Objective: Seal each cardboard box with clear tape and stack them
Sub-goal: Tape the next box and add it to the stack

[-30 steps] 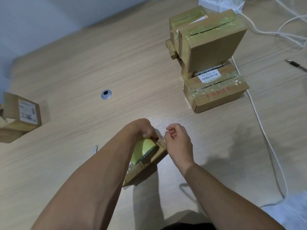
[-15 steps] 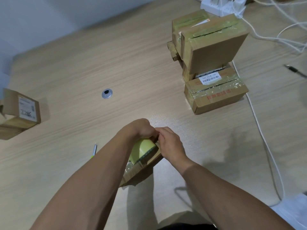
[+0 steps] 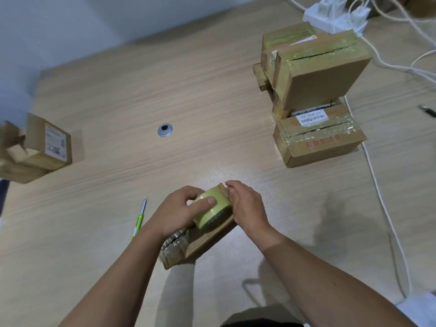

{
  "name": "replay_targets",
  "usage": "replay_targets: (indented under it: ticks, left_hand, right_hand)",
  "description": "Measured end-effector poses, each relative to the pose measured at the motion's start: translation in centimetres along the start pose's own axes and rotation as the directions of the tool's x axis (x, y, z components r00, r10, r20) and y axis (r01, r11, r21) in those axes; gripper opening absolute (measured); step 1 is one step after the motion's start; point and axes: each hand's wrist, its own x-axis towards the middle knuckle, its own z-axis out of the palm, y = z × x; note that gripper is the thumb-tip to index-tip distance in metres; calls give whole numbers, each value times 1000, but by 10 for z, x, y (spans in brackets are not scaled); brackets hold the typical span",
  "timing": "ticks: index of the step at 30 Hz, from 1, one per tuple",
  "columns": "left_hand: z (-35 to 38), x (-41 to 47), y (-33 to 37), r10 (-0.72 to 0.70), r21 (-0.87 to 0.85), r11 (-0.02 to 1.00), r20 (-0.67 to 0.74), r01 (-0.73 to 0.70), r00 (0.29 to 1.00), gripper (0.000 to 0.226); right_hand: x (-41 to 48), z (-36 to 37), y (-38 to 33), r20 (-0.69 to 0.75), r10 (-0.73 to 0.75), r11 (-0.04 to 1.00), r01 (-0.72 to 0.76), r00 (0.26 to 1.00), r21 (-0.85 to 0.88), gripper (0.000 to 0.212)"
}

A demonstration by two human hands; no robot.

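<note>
A small flat cardboard box [image 3: 207, 241] lies near the table's front edge, shiny tape across its near end. On top of it sits a yellowish roll of clear tape [image 3: 213, 212]. My left hand [image 3: 177, 213] grips the roll, thumb lying over its outer face. My right hand [image 3: 245, 208] curls its fingers over the box's far end beside the roll; whether it pinches the tape end is hidden. A stack of taped boxes [image 3: 316, 95] stands at the back right. Two untaped boxes [image 3: 35, 149] sit at the left edge.
A green and white utility knife [image 3: 139, 218] lies left of my left forearm. A round metal grommet [image 3: 165, 130] is set in the wooden table [image 3: 106, 90]. White cables [image 3: 382, 204] run down the right side from a power strip [image 3: 335, 15]. A dark pen [image 3: 427, 111] lies far right.
My right hand closed in from a gap beside the box onto the box's far end next to the roll. The left hand turned, so its thumb now shows over the roll.
</note>
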Motion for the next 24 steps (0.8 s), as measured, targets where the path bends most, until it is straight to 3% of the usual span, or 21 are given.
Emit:
replay_targets:
  ticks: [4, 8, 11, 15, 19, 24]
  left_hand:
    - [9, -12, -24, -28, -190, 982, -81, 12, 996, 43]
    - [15, -11, -24, -38, -257, 966, -68, 19, 997, 58]
    - [15, -13, -26, -51, -277, 961, -100, 21, 994, 60]
    - [15, -17, -30, -30, -215, 977, -115, 5, 993, 58]
    - [11, -21, -34, 16, -202, 978, -121, -41, 992, 43]
    - [-11, -29, -43, 100, 89, 993, -207, -83, 973, 33]
  right_hand:
    - [3, -9, -4, 16, 31, 998, -32, 999, 48, 27]
    - [16, -15, -22, 111, 180, 952, -201, 977, 229, 40]
    - [20, -7, -27, 203, 117, 945, -172, 972, 279, 45]
    - [16, 0, -18, 164, 28, 969, -68, 986, 239, 16]
    - [13, 3, -19, 143, -8, 982, -19, 990, 185, 18]
    - [11, 5, -18, 102, -38, 994, 27, 994, 109, 20]
